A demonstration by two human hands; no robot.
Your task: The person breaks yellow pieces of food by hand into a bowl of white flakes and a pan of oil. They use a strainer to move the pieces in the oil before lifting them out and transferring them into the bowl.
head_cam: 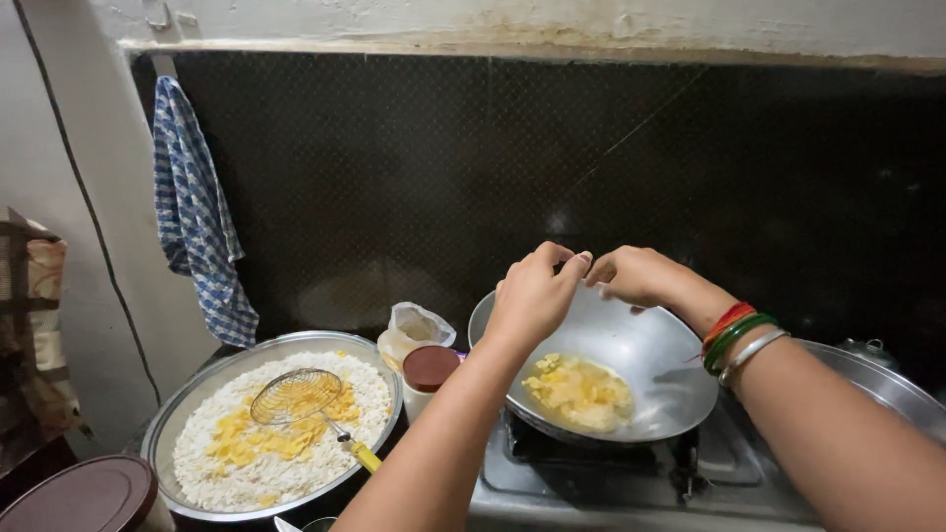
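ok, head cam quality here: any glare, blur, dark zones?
Head view: mostly sharp; soft glare patch on the dark backsplash and sheen inside the wok; both hands, left hand and right hand, cast shadows into it; right background falls into deep shadow; slight wide-angle bend at the edges.
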